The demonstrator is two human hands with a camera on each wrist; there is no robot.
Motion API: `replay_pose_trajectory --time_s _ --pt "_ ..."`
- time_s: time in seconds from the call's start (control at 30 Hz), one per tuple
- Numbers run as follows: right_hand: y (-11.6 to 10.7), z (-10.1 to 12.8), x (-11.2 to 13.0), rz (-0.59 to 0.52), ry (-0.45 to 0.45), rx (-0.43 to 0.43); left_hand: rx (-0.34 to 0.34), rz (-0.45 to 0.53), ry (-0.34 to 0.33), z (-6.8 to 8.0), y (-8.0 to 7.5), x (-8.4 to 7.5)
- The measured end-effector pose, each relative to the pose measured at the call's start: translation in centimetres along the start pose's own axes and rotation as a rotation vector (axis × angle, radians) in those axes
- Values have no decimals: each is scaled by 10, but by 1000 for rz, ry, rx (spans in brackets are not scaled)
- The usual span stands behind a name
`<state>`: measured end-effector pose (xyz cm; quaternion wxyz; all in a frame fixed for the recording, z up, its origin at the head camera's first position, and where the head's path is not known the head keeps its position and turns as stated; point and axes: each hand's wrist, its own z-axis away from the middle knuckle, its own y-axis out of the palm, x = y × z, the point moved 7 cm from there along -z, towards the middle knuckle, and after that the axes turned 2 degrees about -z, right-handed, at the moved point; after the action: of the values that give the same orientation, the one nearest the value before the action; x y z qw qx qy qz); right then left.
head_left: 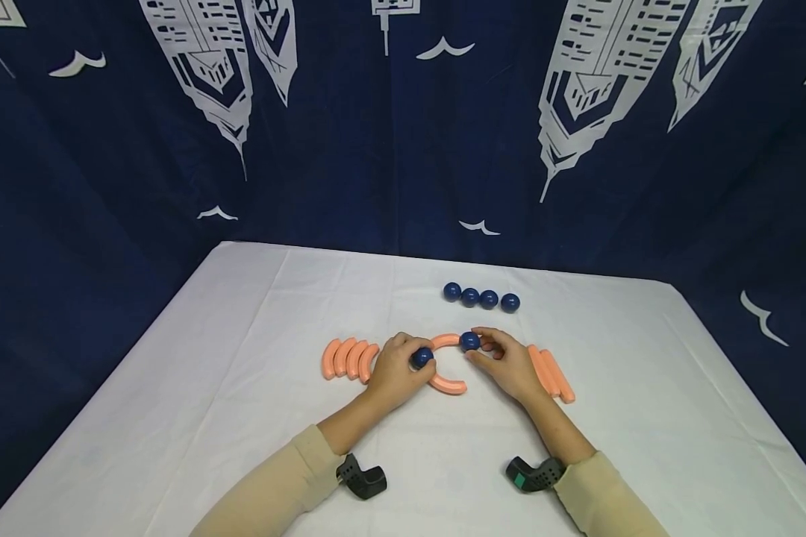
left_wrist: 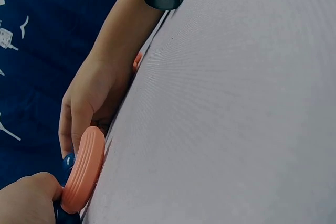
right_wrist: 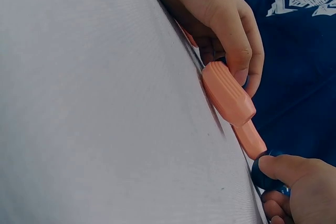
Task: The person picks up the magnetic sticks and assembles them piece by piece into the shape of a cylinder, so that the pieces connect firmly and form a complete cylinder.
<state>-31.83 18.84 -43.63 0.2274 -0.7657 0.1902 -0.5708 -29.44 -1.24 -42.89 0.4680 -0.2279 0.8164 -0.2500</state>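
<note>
To the left of the left fingers, four curved, smooth, plastic-looking orange pieces [head_left: 340, 358] lie side by side on the surface [head_left: 457, 455], which is covered in white cloth; the rightmost is just beside the hand. Back from these fingers, a beige cloth sleeve [head_left: 275, 485] ends near a black wrist device [head_left: 366, 481]. The left hand [head_left: 398, 369] has thumb and fingers clamped on a glossy, dark blue ball [head_left: 422, 358], which shows between their tips. Just right of those fingertips, a far curved orange piece [head_left: 446, 340] arches toward the right fingers, while a near curved orange piece [head_left: 450, 387] bends along the side closer to the wearer, its left end hidden by the left thumb; whether the held ball touches both cannot be told. Beyond both sets of fingers, well apart from them, four more dark blue balls [head_left: 470, 297] form a row. At the far piece's right end, the right hand [head_left: 507, 363] has thumb and fingers clamped on a second glossy, dark blue ball [head_left: 469, 341], which seems to touch that end in the right wrist view. Right of these fingers, beside the back of the hand, two straight orange bars [head_left: 557, 377] lie alongside each other.
</note>
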Motion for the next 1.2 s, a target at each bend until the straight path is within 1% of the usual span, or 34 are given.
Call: replay_pose_trajectory --time_s 0.33,0.67,0.8,1.03,1.2 --pt "3 2 -2 -4 3 16 7 50 3 3 2 2" --pt "-3 2 -3 -2 10 -1 61 37 -10 -1 7 0" --pt "-1 1 -4 10 2 1 55 39 -17 -1 6 1" --pt "1 0 -3 -8 3 5 21 51 -4 0 2 2" --pt "1 0 -1 -2 -2 5 22 54 -16 0 3 3"
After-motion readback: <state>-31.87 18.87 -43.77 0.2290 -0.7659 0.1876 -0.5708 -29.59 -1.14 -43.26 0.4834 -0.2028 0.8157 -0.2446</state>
